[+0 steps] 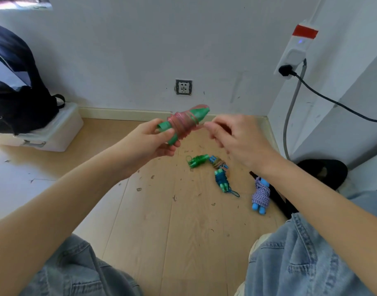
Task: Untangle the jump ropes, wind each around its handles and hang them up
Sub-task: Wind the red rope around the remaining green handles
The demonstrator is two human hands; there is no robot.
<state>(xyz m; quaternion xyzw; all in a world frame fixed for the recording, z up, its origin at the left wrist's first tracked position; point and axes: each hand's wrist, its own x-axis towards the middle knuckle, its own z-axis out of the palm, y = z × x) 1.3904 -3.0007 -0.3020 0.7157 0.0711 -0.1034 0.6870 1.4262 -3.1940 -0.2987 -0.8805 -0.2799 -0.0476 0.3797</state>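
Observation:
My left hand point(150, 141) grips a pair of green handles point(197, 115) wound with pink rope point(182, 123), held above the floor. My right hand point(228, 136) is just to their right, its fingertips pinching the pink rope's loose end. On the wooden floor below lie several wound ropes: a green bundle point(197, 161), a blue-handled bundle with brownish rope point(218, 163), a teal bundle point(222, 180) and a blue-handled bundle with striped rope point(260, 194).
A dark backpack point(16, 90) sits on a white box point(53, 133) at the left. A wall socket point(183, 87) is ahead. A power strip point(296, 50) with a black cable hangs on the right wall. My jeans-clad knees point(300, 253) frame the floor.

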